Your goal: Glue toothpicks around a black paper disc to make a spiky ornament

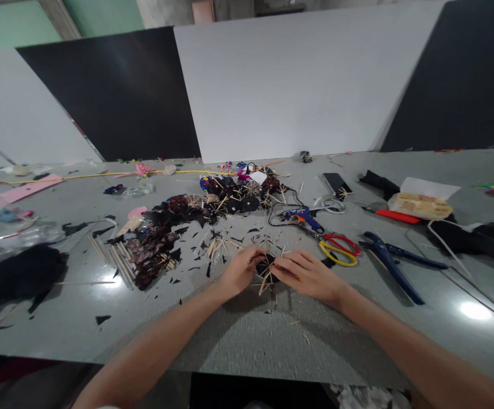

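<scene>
Fingers of left hand (241, 271) and right hand (304, 275) clamped on small black disc with thin wooden spokes (267, 267), mid grey worktop (230, 346). Risk: hard squeeze may snap spokes, skew disc.

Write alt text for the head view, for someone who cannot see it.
The left hand and right hand hold a small black piece spiked with thin sticks at a grey table. Scissors, a glue gun and pliers lie to the right; a pile of similar pieces lies beyond.

A blue glue gun (302, 216), red-and-yellow scissors (339, 249), blue pliers (394, 260) and a phone (336, 183) lie on the table (238, 341).
</scene>
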Motion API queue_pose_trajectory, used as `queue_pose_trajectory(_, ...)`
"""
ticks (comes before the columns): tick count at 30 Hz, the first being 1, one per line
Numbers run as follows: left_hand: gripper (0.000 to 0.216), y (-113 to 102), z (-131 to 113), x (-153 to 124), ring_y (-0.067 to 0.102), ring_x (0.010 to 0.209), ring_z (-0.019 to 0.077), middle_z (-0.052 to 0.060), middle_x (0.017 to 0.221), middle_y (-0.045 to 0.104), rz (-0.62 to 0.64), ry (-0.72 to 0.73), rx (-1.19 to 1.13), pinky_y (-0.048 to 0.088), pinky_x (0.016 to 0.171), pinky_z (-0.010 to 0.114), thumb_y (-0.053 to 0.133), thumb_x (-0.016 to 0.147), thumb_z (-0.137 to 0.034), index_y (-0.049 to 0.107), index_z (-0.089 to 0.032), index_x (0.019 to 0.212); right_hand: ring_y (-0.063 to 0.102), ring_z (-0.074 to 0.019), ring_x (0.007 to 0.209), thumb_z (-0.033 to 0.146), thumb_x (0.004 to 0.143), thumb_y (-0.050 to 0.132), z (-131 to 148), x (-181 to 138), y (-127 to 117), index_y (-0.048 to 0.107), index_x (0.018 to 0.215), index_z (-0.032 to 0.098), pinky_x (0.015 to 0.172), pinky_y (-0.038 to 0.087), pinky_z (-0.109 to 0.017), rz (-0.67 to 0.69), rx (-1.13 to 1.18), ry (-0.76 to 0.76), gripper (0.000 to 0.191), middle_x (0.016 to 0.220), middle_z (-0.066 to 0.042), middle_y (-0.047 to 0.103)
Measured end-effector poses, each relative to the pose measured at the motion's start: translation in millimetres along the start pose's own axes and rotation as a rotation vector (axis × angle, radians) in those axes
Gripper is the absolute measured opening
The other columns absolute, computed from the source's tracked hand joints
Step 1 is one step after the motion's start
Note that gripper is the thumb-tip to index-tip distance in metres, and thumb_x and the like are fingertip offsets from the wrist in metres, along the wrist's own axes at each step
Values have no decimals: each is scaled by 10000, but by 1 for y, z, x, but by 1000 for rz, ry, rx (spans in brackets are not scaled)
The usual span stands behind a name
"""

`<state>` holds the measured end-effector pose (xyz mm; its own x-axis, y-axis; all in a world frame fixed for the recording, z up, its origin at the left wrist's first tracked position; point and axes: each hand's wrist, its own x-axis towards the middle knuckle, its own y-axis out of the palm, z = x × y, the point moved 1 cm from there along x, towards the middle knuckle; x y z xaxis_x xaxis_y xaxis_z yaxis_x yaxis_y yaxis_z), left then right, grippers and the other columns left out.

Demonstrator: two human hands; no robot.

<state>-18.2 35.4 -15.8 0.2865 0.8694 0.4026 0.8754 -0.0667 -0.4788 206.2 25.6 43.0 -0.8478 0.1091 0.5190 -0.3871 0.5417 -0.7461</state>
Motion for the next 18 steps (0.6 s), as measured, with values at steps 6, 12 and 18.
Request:
queue_pose_trajectory(6,204,-2,-3,1,699,902,176,60,979,739,4,19,7,565,855,286,498,965,-110,680,-184,1017,588,-201,1037,64,956,608,0,-1,2,707,1151,169,963,475,-362,3,26,-2,243,1111,-77,694)
queue_pose_trajectory(12,191,-1,-4,1,694,888,175,59,956,733,8,23,11,563,839,282,509,960,-105,677,-187,999,593,-194,1022,74,987,558,0,2,-2,714,1127,179,948,485,-352,6,-4,-20,234,1106,-68,700)
queue_pose_trajectory(18,183,-1,-3,1,694,905,173,58,971,729,1,30,4,556,850,275,513,960,-104,670,-184,1012,594,-184,1040,84,1005,534,0,0,1,703,1142,184,948,487,-345,20,5,-20,240,1099,-63,697)
